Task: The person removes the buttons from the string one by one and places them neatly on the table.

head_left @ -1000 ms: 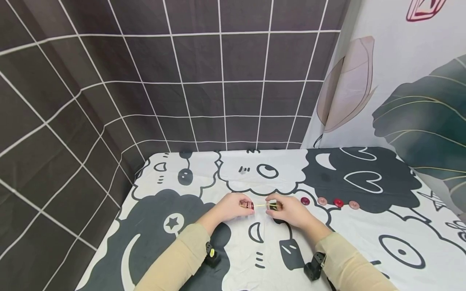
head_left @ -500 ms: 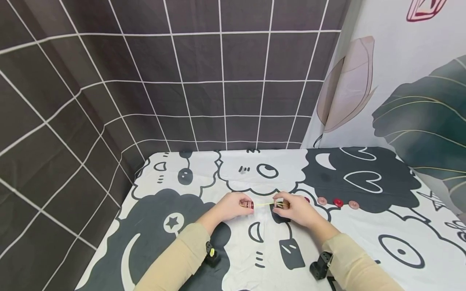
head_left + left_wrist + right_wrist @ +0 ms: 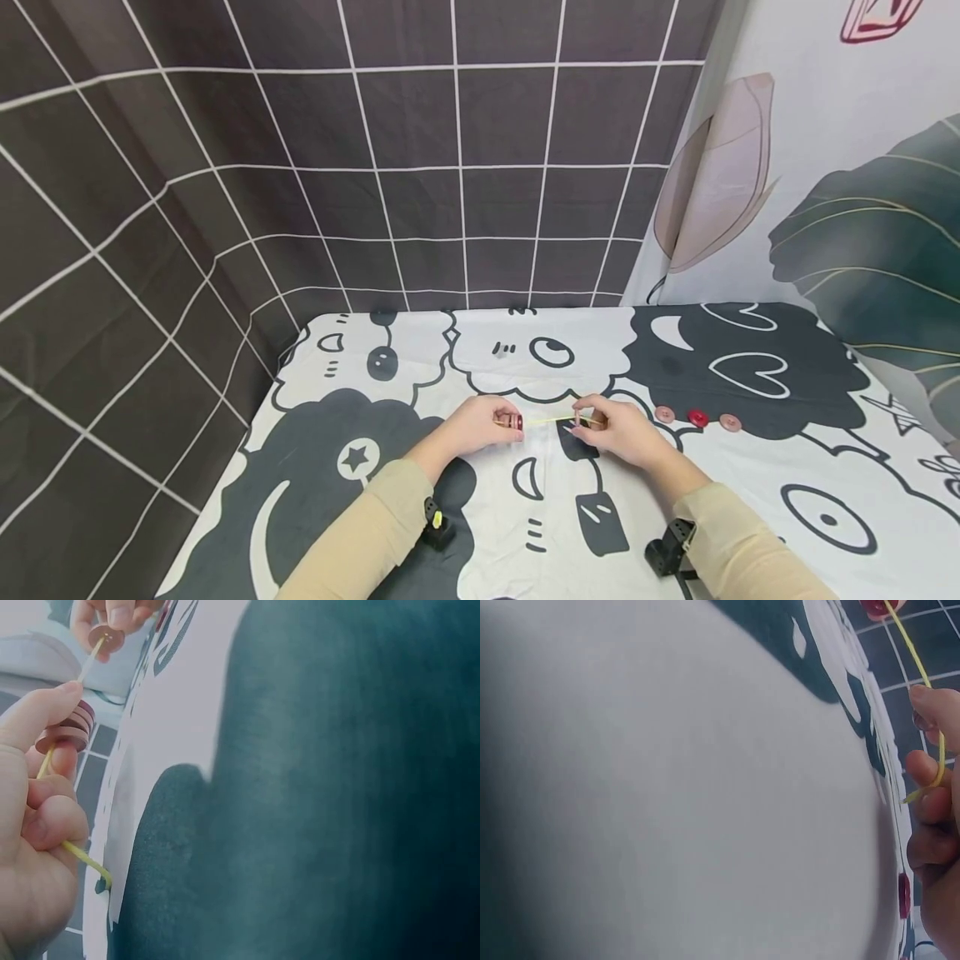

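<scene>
My left hand (image 3: 477,427) holds a small stack of red and pink buttons (image 3: 66,729) threaded on a yellow cord (image 3: 88,666). The stack sits between its thumb and fingers, and the cord's knotted tail hangs below the palm. To the right, my right hand (image 3: 617,430) pinches a single pink button (image 3: 105,636), which is also on the cord. Between the hands the cord runs nearly straight. In the right wrist view its free end (image 3: 913,797) bends past the fingers of the right hand.
On the cloth (image 3: 495,533) printed with black and white cartoon shapes, a row of loose buttons lies right of my right hand: a pink button (image 3: 664,414), a red button (image 3: 697,418) and another pink button (image 3: 730,423). A dark grid-patterned curtain (image 3: 420,200) stands behind.
My right hand has moved right, away from the left, with the pink button; more cord shows between the hands. It now covers the dark red loose button. My left hand stays in place.
</scene>
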Action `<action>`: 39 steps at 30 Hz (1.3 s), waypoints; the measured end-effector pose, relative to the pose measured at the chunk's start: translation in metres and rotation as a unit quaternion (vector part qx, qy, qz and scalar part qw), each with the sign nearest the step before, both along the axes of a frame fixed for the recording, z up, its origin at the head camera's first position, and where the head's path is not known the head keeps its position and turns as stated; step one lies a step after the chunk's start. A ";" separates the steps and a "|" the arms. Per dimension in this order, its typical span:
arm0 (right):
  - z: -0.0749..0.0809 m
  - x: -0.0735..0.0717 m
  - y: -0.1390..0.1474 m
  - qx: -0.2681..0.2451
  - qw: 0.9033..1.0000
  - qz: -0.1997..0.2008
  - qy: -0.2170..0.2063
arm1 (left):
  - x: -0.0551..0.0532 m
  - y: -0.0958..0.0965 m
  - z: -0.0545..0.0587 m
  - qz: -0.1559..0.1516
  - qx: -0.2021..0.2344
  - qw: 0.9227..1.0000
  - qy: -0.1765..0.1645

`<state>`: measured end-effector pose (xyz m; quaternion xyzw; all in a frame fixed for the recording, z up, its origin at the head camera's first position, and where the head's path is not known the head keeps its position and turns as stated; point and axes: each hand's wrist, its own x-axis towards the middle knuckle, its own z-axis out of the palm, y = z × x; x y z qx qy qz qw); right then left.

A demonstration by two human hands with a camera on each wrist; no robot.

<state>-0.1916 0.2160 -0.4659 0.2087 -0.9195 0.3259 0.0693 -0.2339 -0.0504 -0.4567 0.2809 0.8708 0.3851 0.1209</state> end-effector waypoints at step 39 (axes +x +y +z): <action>0.001 0.006 0.032 0.007 0.999 -0.049 -0.013 | 0.000 -0.001 -0.002 0.002 0.008 1.000 -0.003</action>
